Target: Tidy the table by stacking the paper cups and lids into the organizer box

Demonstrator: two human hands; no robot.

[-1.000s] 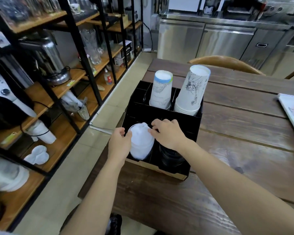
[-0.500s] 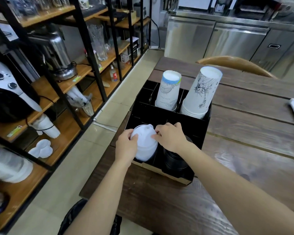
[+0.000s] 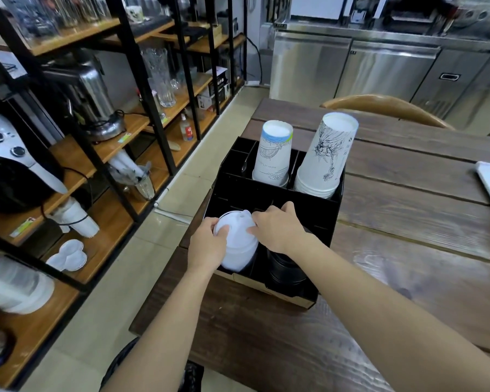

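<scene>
At the organizer box's (image 3: 277, 193) near-left compartment, I see my left hand (image 3: 207, 246) and right hand (image 3: 277, 229) clamped on a stack of white sip lids (image 3: 236, 244). Its long axis tilts, top lid facing up toward me, lower end sunk inside.

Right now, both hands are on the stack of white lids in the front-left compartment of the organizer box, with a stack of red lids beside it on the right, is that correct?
Not quite: the lids beside it are black, not red. The head view shows the left hand and the right hand on the stack of white lids in the front-left compartment of the organizer box.
</scene>
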